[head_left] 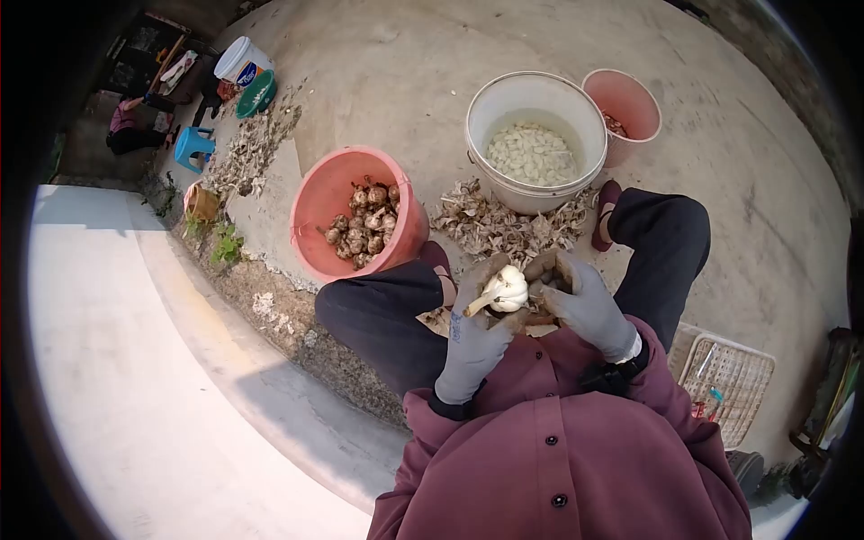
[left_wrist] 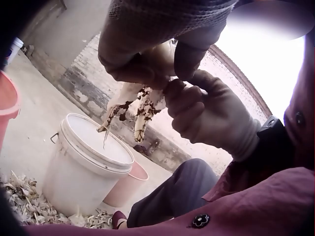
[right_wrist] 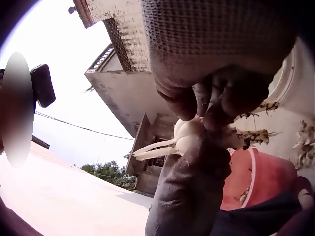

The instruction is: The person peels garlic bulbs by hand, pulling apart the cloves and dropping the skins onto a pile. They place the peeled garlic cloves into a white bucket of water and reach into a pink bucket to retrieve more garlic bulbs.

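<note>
A white, partly peeled garlic bulb (head_left: 508, 288) with its stem attached sits in the gloved left hand (head_left: 477, 337), whose fingers and thumb grip it. Up against it is the gloved right hand (head_left: 589, 306), fingers curled in and pinching at the garlic's dirty outer skin. Strips of brown-stained garlic skin (left_wrist: 143, 118) hang below the joined fingers in the left wrist view. From the right wrist, smooth pale cloves of the garlic bulb (right_wrist: 188, 133) show between the dark, soiled fingertips, while its split stem points left.
A pink bucket (head_left: 310, 211) of unpeeled garlic bulbs stands by the left knee. Ahead is a white bucket (head_left: 477, 162) with peeled cloves in water, a smaller pink bucket (head_left: 639, 112) behind it. Garlic peelings (head_left: 504, 229) cover the ground between. A woven tray (head_left: 742, 387) lies at right.
</note>
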### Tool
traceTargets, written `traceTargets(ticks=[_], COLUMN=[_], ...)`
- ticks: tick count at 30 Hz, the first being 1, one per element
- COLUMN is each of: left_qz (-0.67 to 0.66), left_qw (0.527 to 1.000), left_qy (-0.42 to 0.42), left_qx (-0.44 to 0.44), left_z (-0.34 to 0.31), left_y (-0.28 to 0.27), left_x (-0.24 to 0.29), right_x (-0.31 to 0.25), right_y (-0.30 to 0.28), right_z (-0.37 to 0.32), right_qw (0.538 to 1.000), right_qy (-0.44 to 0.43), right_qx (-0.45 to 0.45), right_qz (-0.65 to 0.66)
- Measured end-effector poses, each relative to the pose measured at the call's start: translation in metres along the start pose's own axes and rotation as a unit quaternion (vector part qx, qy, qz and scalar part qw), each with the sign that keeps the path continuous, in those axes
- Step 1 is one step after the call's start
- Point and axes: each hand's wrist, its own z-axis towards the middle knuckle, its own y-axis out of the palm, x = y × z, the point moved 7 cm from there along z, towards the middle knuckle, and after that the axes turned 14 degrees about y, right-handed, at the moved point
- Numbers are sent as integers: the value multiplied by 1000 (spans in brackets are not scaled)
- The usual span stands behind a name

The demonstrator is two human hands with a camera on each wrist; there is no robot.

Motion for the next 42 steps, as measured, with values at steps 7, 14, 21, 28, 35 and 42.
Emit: traceTargets(ticks=[7,14,21,28,35,42], left_qz=[-12,72,274,282,239,28], left_qw=[1000,997,950,947,951,999], left_qy=[19,30,117,105,157,-13], left_qx=[1,13,-92,-114,-113,26], left_z=[4,2,4,-1,-5,-11], left_y=[-9,-12,-2,0,0,-7], left_x=[1,4,23,22,15,-5], right_x=[-14,-16,-8,4,7,9], right_y=[10,17,17,19,16,13], right_z=[2,6,16,24,20,4], right_qw=[995,985,964,973,988,984], right_qy=[3,47,35,-30,36,99], right_qx=[-42,-45,-49,-58,-53,-89], right_qz=[-93,-158,-259,-219,-140,-115])
